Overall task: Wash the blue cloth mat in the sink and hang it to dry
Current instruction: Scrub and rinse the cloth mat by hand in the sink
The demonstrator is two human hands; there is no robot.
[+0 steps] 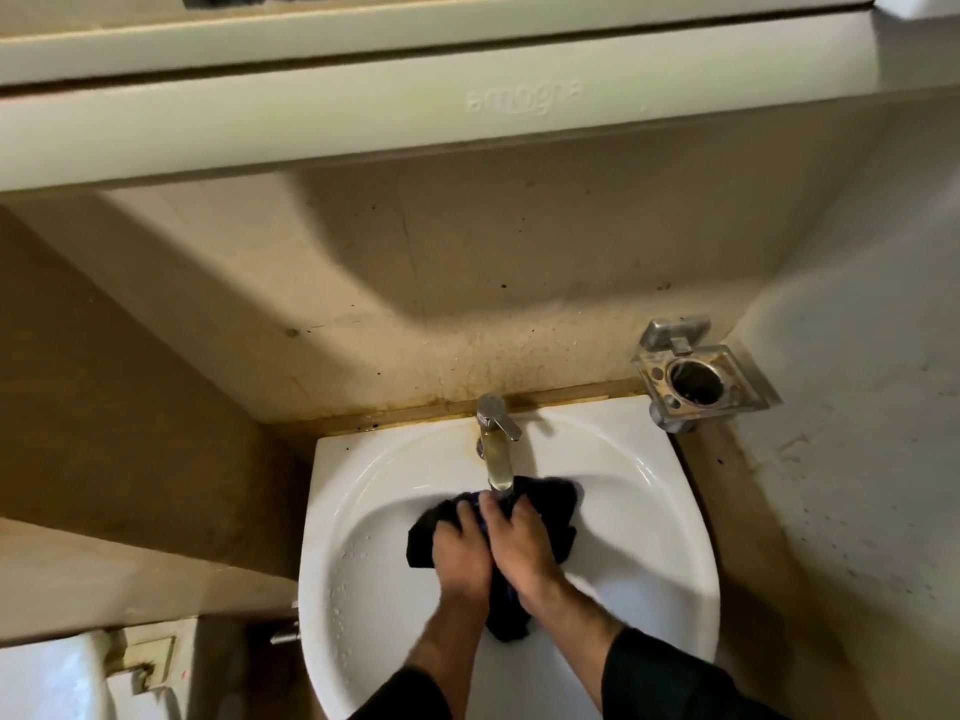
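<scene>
Dark blue cloth mat (550,511), bunched and wet-looking, sits in the bowl of the white sink (639,579), directly under the spout of the tap (496,449). From my remote seat I log both hands on it, side by side. Left hand (460,556): fingers curled down over the left part of the bundle, gripping it. Right hand (522,545): fingers bent over the middle of the bundle, gripping it, fingertips just beneath the spout. One tail of the cloth hangs down between the two wrists toward the near rim. Both forearms enter from the bottom edge in dark sleeves (670,678). Tap: metal, single lever, mounted at the back centre of the sink; I cannot tell whether water is running. Droplets dot the left inner wall of the bowl. Metal wall holder (701,374) with a round opening, fixed to the right of the sink's back corner. Beige stained wall (467,283) behind; pale cabinet (415,96) overhead.
</scene>
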